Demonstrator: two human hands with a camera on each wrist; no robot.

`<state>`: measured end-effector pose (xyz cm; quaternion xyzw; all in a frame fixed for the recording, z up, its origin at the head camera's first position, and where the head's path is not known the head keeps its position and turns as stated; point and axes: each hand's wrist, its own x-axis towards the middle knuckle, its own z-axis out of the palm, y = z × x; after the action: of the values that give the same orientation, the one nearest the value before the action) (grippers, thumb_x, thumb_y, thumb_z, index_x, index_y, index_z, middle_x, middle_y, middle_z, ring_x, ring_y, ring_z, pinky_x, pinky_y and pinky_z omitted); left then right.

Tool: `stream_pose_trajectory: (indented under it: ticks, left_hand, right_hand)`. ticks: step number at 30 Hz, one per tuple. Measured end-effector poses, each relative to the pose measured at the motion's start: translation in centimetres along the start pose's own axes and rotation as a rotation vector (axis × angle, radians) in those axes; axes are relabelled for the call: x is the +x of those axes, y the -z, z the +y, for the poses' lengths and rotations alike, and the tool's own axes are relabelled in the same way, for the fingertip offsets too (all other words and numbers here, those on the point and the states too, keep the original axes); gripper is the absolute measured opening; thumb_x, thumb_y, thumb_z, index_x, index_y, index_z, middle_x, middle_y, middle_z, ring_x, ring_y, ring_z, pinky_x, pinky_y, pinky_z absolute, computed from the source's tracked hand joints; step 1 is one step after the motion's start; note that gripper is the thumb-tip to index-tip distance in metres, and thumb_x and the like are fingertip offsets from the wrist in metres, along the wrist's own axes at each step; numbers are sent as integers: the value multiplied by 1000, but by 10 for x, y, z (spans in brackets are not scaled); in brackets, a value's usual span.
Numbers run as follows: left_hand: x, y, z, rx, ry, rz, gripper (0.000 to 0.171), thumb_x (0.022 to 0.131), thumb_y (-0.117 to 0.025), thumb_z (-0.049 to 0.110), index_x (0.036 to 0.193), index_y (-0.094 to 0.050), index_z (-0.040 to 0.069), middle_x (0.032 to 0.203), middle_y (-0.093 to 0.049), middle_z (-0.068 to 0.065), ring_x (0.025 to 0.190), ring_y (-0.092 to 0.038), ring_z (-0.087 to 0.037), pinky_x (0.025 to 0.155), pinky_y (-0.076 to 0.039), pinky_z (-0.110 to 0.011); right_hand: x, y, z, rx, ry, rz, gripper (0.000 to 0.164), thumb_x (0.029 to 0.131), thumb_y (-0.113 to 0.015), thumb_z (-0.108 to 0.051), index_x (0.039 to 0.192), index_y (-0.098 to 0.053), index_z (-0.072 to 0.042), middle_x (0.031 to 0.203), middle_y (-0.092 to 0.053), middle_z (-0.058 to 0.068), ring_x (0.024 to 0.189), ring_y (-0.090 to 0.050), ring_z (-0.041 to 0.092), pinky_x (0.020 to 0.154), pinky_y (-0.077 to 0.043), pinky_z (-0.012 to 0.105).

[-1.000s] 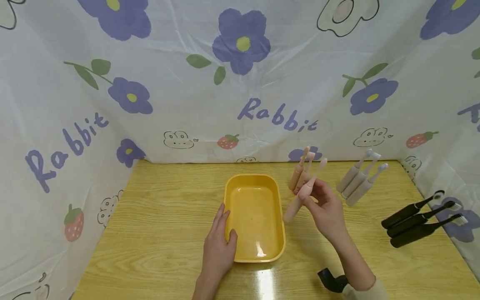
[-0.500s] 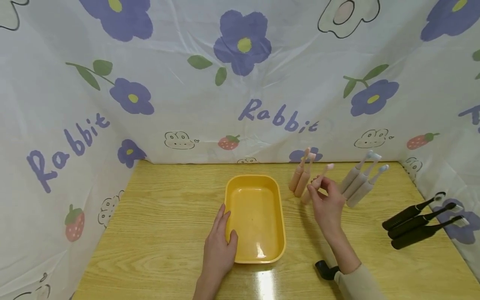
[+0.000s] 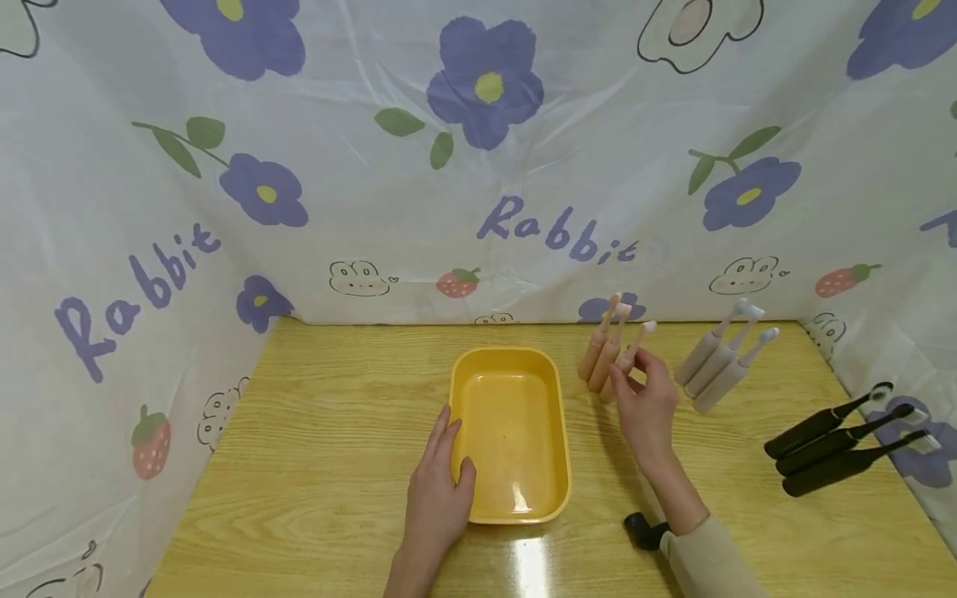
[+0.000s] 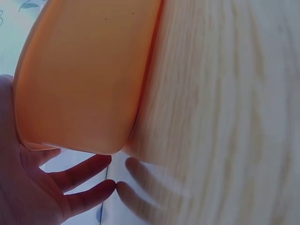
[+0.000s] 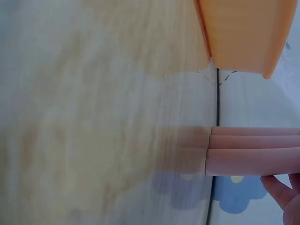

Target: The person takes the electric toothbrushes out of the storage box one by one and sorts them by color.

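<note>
My right hand [image 3: 646,405] pinches a pink electric toothbrush [image 3: 628,357] near the top of its handle. That toothbrush stands upright beside two other pink electric toothbrushes [image 3: 604,365], in a close row. In the right wrist view, the pink handles [image 5: 251,161] stand side by side on the tabletop, and my fingertips [image 5: 276,187] touch the nearest one. My left hand [image 3: 439,494] rests at the left side of a yellow tray [image 3: 564,465], thumb over the rim and fingers along the outer wall. In the left wrist view, those fingers [image 4: 86,173] are spread and fairly straight.
Three grey electric toothbrushes [image 3: 718,365] stand right of my right hand. Farther right are three black ones [image 3: 822,453]. A black curved object [image 3: 645,531] sits by my right wrist. A printed cloth [image 3: 359,191] hangs behind the wooden table [image 3: 321,432].
My right hand has carried the pink toothbrush from beside the tray and set it upright, then shifted it slightly left against the other two. My left hand has stayed on the tray.
</note>
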<state>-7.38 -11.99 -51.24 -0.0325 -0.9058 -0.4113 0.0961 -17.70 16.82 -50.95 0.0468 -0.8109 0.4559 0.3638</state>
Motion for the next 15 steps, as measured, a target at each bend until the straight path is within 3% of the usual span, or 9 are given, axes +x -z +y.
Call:
stream_pose_trajectory:
  ticks: [4,7,10,13,15]
  left_hand:
    - [1,2,1,25,-4,-15,52,96,-60,6,146,-51,-2,165,-32,-6,57,-42,-7,50,-39,-23]
    - [1,3,2,49,-11,-16,52,96,-60,7,146,-51,-2,165,-32,-8,77,-60,-17,55,-43,-25]
    - [1,3,3,66,-11,-19,52,96,-61,8,146,-50,-2,165,-32,-8,92,-63,-23,59,-46,-27]
    - [1,4,4,62,0,-33,53,97,-61,9,147,-49,-2,165,-31,-8,76,-60,-15,57,-45,-26]
    - [2,5,5,56,11,-47,54,97,-61,9,148,-48,-1,166,-30,-8,60,-47,-8,52,-41,-24]
  right_hand:
    - [2,0,-2,-14,-25,-34,37,88,-76,5,121,-61,13,112,-64,27,106,-65,38,74,-59,48]
    - [3,1,-3,-4,-59,-62,43,89,-75,5,127,-57,13,118,-61,29,110,-62,41,80,-58,53]
    - [6,4,-6,21,-91,-76,50,90,-74,4,134,-52,11,127,-56,28,116,-59,42,88,-54,58]
    - [7,8,-9,37,-88,-34,53,91,-74,1,138,-50,8,136,-52,26,121,-55,39,96,-50,58]
    - [6,13,-14,46,-48,34,49,90,-74,0,134,-53,8,134,-53,26,119,-55,37,100,-48,51]
